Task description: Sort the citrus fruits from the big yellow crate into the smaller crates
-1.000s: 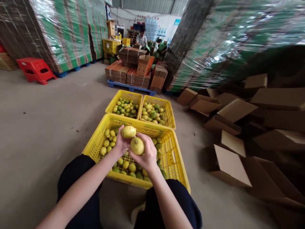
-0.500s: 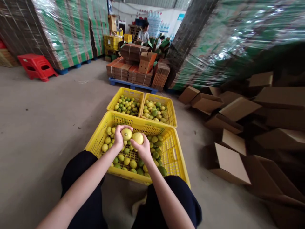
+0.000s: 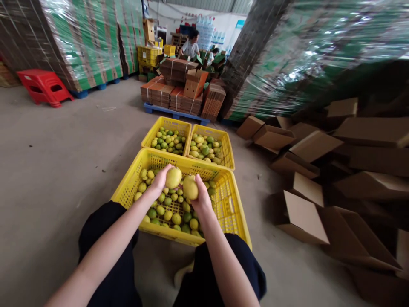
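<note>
My left hand (image 3: 162,179) is closed round a yellow lemon (image 3: 174,178), its fingers mostly hidden behind the fruit. A second yellow lemon (image 3: 191,187) sits in my right hand (image 3: 202,195), the thumb along its right side. Both hands are held side by side, a small gap between the two fruits, above a large yellow plastic crate (image 3: 234,213). Yellow and green lemons (image 3: 168,215) lie loose on the crate's slatted floor, below and around my hands.
Two smaller yellow crates (image 3: 191,140) of lemons adjoin the large crate's far side. Beyond them, flattened cartons (image 3: 185,100) are stacked on a blue pallet (image 3: 175,114). Open cardboard boxes (image 3: 306,217) pile up at right. A red stool (image 3: 46,87) stands left. People (image 3: 191,47) are in the background.
Both lemons have been turned in my hands and the right hand's grip has shifted, with its thumb now upright. My hands have risen slightly. The view has moved a little.
</note>
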Motion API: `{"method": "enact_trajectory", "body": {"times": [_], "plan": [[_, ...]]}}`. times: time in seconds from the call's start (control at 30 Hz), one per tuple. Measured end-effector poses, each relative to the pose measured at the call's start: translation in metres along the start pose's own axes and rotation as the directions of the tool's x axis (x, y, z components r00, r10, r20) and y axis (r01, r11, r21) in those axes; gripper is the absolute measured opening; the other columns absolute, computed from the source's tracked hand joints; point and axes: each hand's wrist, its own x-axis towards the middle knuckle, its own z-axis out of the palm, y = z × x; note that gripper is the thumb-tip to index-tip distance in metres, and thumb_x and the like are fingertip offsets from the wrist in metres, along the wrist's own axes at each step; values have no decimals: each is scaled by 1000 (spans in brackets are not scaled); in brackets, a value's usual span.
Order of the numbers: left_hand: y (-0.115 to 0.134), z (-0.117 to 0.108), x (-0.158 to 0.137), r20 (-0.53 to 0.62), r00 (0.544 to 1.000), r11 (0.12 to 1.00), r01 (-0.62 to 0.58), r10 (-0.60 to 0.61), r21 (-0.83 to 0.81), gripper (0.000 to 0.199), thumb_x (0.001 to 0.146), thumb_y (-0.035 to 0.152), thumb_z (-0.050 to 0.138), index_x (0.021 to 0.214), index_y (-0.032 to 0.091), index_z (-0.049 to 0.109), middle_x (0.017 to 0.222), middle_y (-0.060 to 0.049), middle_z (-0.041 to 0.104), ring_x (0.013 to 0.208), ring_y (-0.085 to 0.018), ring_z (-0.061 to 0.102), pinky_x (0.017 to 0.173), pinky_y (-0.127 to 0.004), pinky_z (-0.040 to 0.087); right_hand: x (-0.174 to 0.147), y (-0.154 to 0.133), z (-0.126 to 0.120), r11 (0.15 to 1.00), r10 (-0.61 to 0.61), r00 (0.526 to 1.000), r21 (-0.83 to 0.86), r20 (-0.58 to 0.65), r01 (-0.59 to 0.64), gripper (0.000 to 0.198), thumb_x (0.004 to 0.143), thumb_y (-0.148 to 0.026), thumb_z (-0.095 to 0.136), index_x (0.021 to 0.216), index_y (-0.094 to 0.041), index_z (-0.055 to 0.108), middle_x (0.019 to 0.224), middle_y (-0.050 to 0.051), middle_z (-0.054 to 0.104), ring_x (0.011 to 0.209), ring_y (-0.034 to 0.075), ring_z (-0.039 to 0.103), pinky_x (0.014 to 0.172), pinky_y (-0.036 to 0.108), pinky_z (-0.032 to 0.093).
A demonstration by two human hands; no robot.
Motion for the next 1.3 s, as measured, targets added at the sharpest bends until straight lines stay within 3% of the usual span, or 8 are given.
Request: {"method": "enact_trajectory", "body": {"times": [0.13,0.3,0.53,0.63,0.77,0.97,1.1,1.3], "plan": [[7,-5,5,-64,987,989,150,-150,-8,33,91,36,49,108,12,64,73,-10,71,63,-23,71,50,-32,58,8,-3,-5,974,181,979,155,-94,-165,44,74,-63,69,85,-21,64,71,1,71,57,17,66,51,30,57],[7,-2,5,-93,995,999,-32,27,-44,16,85,29,66,91,16,60,69,-3,66,59,-16,68,53,-25,60,14,-4,-8,976,165,985,151,-50,-156,46,79,-68,61,86,-23,61,72,2,71,59,19,66,51,32,56],[6,-1,2,-189,979,987,-97,71,-130,17,83,35,63,85,19,58,67,1,62,56,-12,62,52,-24,58,5,-19,-7,961,168,983,236,-72,-147,39,75,-62,66,81,-25,56,66,-1,64,62,18,63,58,35,58],[6,-3,2,-162,987,983,-36,7,-178,17,87,33,57,87,16,60,67,-3,64,54,-14,62,47,-27,57,5,-30,-12,940,145,981,327,-132,-95,31,75,-53,67,80,-25,55,64,-3,62,61,17,61,56,30,57],[5,-5,6,-151,979,970,101,-137,-221,29,92,22,40,106,12,63,69,-9,66,60,-20,66,47,-29,58,11,-27,-21,941,231,969,272,-88,-200,22,79,-45,56,78,-23,56,62,0,63,56,16,60,48,25,53],[2,-3,4,-65,966,956,235,-250,-178,45,93,41,48,117,6,60,75,-13,66,63,-20,67,46,-23,58,15,-15,-18,937,305,952,180,2,-300,25,84,-43,49,80,-21,61,68,6,68,54,16,61,38,23,50],[-1,1,0,-63,973,968,211,-221,-133,33,94,35,51,109,8,61,72,-10,65,63,-18,68,48,-20,58,7,-24,-12,918,328,945,232,7,-321,41,88,-55,46,83,-18,63,68,8,69,54,15,62,40,21,53],[-4,3,0,-52,979,976,188,-195,-112,26,93,34,56,100,10,62,70,-9,66,61,-18,69,48,-20,58,-3,-35,-9,915,316,948,255,28,-312,34,85,-48,60,88,-14,64,72,9,71,59,14,67,50,18,58]]}}
